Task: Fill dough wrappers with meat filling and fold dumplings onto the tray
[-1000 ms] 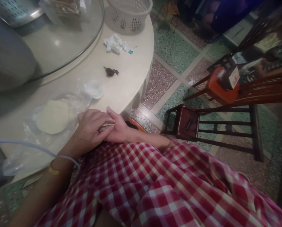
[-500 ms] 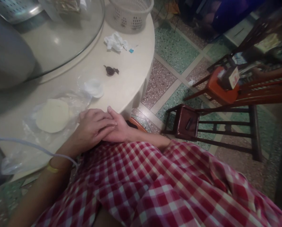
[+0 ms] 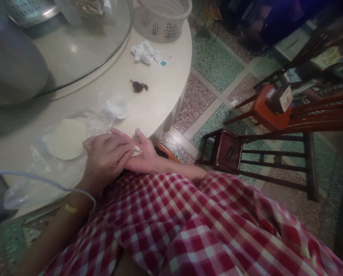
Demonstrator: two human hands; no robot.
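My left hand (image 3: 109, 155) reaches over my right hand with its fingertips closed on a small off-white folded piece (image 3: 136, 151); I cannot tell for sure what it is. That piece rests against the palm of my right hand (image 3: 145, 155), which lies flat and palm up, thumb apart. The left hand covers part of the right fingers. Just left of my left hand, a pale round dough-like sheet (image 3: 67, 138) lies on a clear plastic bag (image 3: 39, 168). A white crumpled round piece (image 3: 118, 107) sits above the hands on the table (image 3: 157, 96).
A glass turntable (image 3: 102, 50) carries a large metal pot (image 3: 16, 61). White plastic basket (image 3: 167, 17), crumpled tissue (image 3: 145, 51) and a dark twisted object (image 3: 138, 86) stand or lie on the table. A pale cable (image 3: 45, 178) crosses by my left wrist. Wooden chairs (image 3: 227, 151) are at right.
My left hand has drawn back a little to the left, uncovering more of the right palm and the small off-white piece. The whole view has shifted slightly.
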